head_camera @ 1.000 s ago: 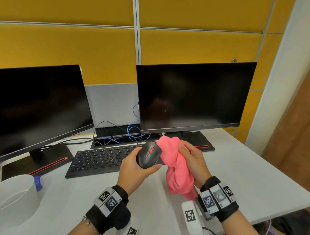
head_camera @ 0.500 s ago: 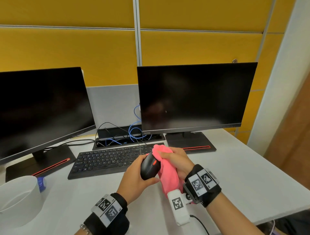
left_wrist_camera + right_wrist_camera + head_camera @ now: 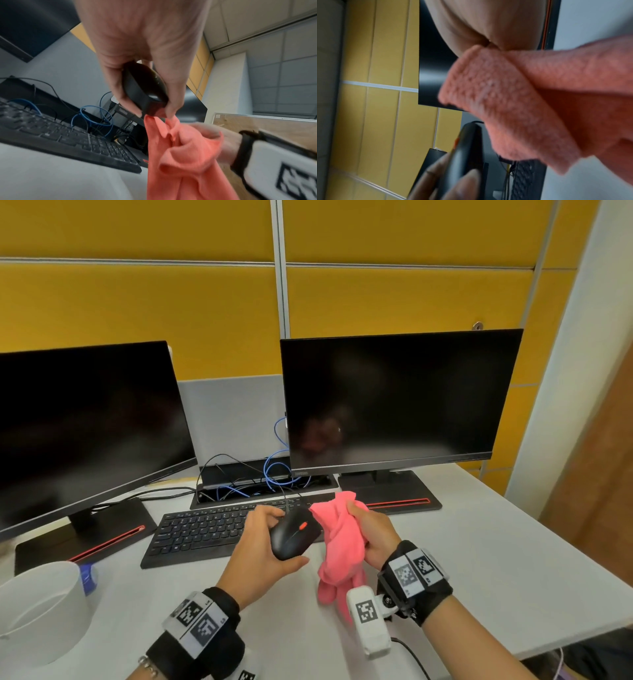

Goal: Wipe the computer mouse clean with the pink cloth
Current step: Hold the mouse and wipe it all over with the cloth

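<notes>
Partly hidden by left hand (image 3: pixel 260 546): black mouse (image 3: pixel 294 537).

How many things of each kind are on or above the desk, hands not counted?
Monitors: 2
Keyboard: 1
Mouse: 1
Pink cloth: 1
White cup: 1
Total: 6

Black wristbands (image 3: pixel 416 583) with white square-code tags wrap both wrists; a white tagged camera block (image 3: pixel 368 623) hangs off the right, a thin bracelet (image 3: pixel 148 665) circles the left.
</notes>
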The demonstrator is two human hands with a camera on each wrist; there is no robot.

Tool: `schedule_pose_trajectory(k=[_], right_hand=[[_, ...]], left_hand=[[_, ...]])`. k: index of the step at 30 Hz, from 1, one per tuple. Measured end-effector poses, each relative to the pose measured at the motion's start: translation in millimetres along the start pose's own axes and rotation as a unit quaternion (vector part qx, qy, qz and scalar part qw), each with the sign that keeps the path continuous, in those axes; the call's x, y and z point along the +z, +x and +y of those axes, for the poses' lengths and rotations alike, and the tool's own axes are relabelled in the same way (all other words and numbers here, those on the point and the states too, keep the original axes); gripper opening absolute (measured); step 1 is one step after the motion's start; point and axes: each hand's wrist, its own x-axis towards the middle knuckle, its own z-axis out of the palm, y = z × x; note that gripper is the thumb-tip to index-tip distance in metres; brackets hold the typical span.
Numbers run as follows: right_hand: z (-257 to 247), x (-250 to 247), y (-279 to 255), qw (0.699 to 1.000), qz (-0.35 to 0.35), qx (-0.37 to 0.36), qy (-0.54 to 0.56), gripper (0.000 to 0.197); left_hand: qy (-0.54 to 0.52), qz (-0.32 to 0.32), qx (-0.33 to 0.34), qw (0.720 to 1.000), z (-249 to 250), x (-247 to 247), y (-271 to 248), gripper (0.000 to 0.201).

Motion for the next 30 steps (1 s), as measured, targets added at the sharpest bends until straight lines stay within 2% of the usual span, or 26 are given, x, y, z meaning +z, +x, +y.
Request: schedule_pose_trajectory(k=[4,6,9,10,12,13,14,17,18,21,23,25,26,30], right_hand=[[10,-10,3,0.998,0.042,-0.033,-0.020,0.021],[14,-11,3,0.998,0.054,-0.025,-0.012,0.022],[18,0,-6,0.999,-0.004,0.028,0.015,0.026],[18,6,-10,0.998,-0.037,0.041,0.031,0.026],[18,16,-16,0.994,-0.089,0.047,0.045,0.024],[18,19,-17,0.993,-0.099,0.042,0.047,0.025],[17,19,-18,0.993,-0.106,0.036,0.049,0.026],[19,14,-13,0.995,-0.084,0.023,0.043,0.030],[20,15,-13,0.995,-0.084,0.029,0.046,0.029],[21,20,-19,0.989,-0.132,0.038,0.052,0.028],[22,14,-18,0.993,-0.115,0.023,0.029,0.028],[21,8,-11,0.998,-0.067,-0.002,0.008,0.029],[21,7,-10,0.998,-0.058,-0.007,0.017,0.029],[19,14,-18,0.993,-0.112,0.017,0.022,0.025]], left_hand=[[0.069,-0.019,0.050,0.996,7,-21,11,0.062],[0.081,0.009,0.082,0.993,12,-32,19,0.061],[0.063,0.069,0.113,0.989,20,-39,28,0.057],[0.066,0.051,0.125,0.989,23,-37,29,0.056],[0.095,-0.039,0.140,0.985,25,-30,29,0.057],[0.107,-0.066,0.141,0.982,25,-28,29,0.058],[0.106,-0.059,0.141,0.983,23,-29,30,0.059],[0.045,0.072,0.141,0.986,21,-30,31,0.059],[0.039,0.074,0.135,0.987,22,-28,29,0.059],[0.063,-0.037,0.109,0.991,23,-20,25,0.060],[0.049,-0.021,0.117,0.992,20,-23,29,0.062],[0.025,0.061,0.125,0.990,19,-24,31,0.060],[0.022,0.075,0.125,0.989,20,-22,30,0.060],[0.043,-0.017,0.120,0.992,20,-9,22,0.063]])
